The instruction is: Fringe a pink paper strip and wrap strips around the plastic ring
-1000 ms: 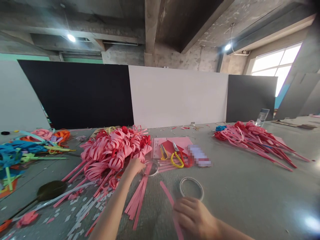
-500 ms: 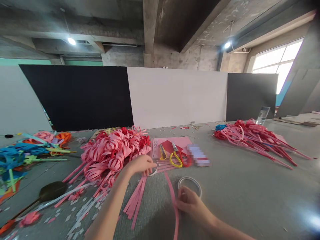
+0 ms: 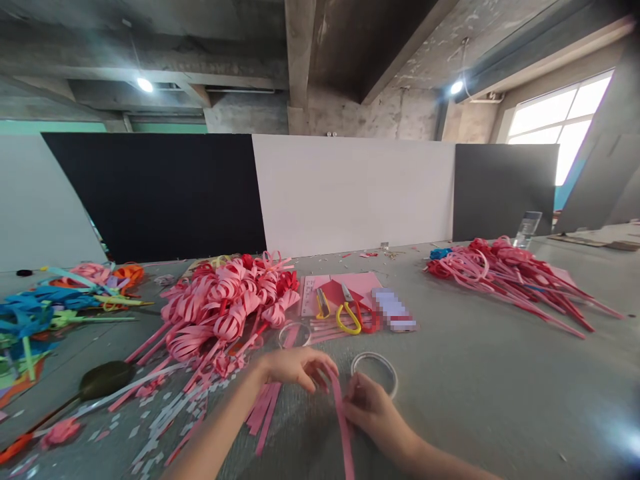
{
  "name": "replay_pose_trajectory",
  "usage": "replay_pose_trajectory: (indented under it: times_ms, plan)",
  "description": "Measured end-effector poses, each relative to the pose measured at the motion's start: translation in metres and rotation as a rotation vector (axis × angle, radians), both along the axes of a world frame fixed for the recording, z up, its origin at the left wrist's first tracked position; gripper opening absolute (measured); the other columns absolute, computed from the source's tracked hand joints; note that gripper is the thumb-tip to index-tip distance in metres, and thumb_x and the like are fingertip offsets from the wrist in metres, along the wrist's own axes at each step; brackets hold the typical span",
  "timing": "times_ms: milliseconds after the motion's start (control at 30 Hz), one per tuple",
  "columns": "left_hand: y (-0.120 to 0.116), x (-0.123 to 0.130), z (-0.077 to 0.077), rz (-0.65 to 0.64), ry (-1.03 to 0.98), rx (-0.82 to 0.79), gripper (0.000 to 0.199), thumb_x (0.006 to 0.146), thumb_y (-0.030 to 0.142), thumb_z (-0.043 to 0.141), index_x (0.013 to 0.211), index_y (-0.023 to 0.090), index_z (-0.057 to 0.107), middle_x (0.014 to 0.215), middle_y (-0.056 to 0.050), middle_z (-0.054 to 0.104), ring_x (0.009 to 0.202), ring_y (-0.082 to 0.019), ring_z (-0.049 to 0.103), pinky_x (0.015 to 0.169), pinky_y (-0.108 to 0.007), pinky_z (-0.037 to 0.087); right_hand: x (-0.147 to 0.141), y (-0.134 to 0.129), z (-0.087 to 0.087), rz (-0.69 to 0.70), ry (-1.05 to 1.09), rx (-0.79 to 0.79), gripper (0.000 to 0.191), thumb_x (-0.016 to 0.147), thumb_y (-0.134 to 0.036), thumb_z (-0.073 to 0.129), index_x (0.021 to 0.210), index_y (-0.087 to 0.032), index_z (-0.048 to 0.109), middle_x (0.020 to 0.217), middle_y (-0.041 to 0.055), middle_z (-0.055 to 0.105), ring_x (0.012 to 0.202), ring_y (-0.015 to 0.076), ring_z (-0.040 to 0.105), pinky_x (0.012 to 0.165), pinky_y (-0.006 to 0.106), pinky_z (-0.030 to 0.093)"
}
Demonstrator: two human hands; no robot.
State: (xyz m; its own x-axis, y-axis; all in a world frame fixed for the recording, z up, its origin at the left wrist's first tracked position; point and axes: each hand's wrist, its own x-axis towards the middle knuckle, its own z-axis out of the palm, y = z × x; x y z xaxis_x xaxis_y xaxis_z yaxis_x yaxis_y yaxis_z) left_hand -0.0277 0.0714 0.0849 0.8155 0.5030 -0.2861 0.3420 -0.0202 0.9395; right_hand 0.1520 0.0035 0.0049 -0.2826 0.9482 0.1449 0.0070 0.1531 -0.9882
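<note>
A long pink paper strip [image 3: 345,440] runs from between my hands down to the bottom edge of the head view. My left hand [image 3: 297,368] has its curled fingertips at the strip's upper end. Lower down, my right hand [image 3: 370,410] pinches the same strip near its side. A clear tape roll [image 3: 394,381] lies flat just behind my right hand. Beyond my left hand is another tape roll [image 3: 280,335]. Several cut pink strips [image 3: 267,417] fan out on the table, partly covered by my left hand and forearm.
Pink looped paper bundles [image 3: 220,320] pile up at left, near a dark oval paddle-like piece [image 3: 106,380] and paper scraps. Yellow-handled scissors [image 3: 349,320], a cutter [image 3: 323,305] and a blurred phone-like item [image 3: 393,307] lie ahead. More pink bundles [image 3: 500,267] and a clear bottle [image 3: 527,230] stand right.
My left hand has come away from the far tape roll, moving right and nearer to me, to the top of the pink strip. My right hand stays at the strip, shifted slightly.
</note>
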Motion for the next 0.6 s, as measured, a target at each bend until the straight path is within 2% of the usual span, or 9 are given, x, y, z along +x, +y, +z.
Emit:
replay_pose_trajectory:
  times_ms: [100, 167, 267, 467, 600]
  plan:
    - [-0.013, 0.007, -0.012, 0.098, -0.128, 0.062, 0.036, 0.06, 0.023, 0.068, 0.094, 0.02, 0.061, 0.095, -0.003, 0.063, 0.091, -0.021, 0.056, 0.074, -0.028, 0.041, 0.001, 0.001, -0.001, -0.023, -0.015, 0.014, 0.018, 0.068, -0.026, 0.057, 0.068, -0.019, 0.04, 0.058, -0.0059, 0.041, 0.05, 0.0072, 0.04, 0.046, 0.019, 0.033]
    - [-0.022, 0.014, -0.02, 0.241, -0.229, 0.131, 0.028, 0.069, 0.033, 0.062, 0.093, 0.017, 0.061, 0.089, -0.004, 0.064, 0.087, -0.02, 0.057, 0.077, -0.03, 0.04, 0.001, 0.0, 0.0, -0.039, -0.049, 0.044, 0.016, 0.068, -0.023, 0.057, 0.067, -0.018, 0.041, 0.06, -0.005, 0.043, 0.053, 0.0078, 0.041, 0.048, 0.019, 0.034]
    - [-0.029, 0.025, -0.03, 0.373, -0.287, 0.199, 0.028, 0.077, 0.039, 0.053, 0.092, 0.017, 0.06, 0.086, -0.004, 0.064, 0.084, -0.019, 0.057, 0.079, -0.029, 0.039, 0.002, -0.001, 0.004, -0.037, -0.085, 0.079, 0.014, 0.066, -0.016, 0.054, 0.066, -0.018, 0.04, 0.059, -0.0054, 0.042, 0.052, 0.0079, 0.04, 0.048, 0.019, 0.033]
    - [-0.029, 0.043, -0.046, 0.647, -0.395, 0.242, 0.03, 0.082, 0.044, 0.04, 0.081, 0.02, 0.056, 0.069, -0.001, 0.064, 0.062, -0.018, 0.058, 0.062, -0.028, 0.044, 0.0, -0.002, 0.009, -0.007, -0.138, 0.112, 0.014, 0.064, -0.009, 0.05, 0.065, -0.018, 0.039, 0.059, -0.0059, 0.041, 0.052, 0.0067, 0.037, 0.047, 0.018, 0.03]
    - [-0.033, 0.048, -0.054, 0.765, -0.438, 0.263, 0.027, 0.085, 0.043, 0.036, 0.086, 0.019, 0.048, 0.061, 0.0, 0.062, 0.056, -0.018, 0.057, 0.059, -0.029, 0.044, -0.001, -0.007, 0.008, 0.0, -0.192, 0.143, 0.012, 0.067, -0.009, 0.047, 0.069, -0.019, 0.039, 0.061, -0.0054, 0.044, 0.052, 0.007, 0.04, 0.047, 0.018, 0.033]
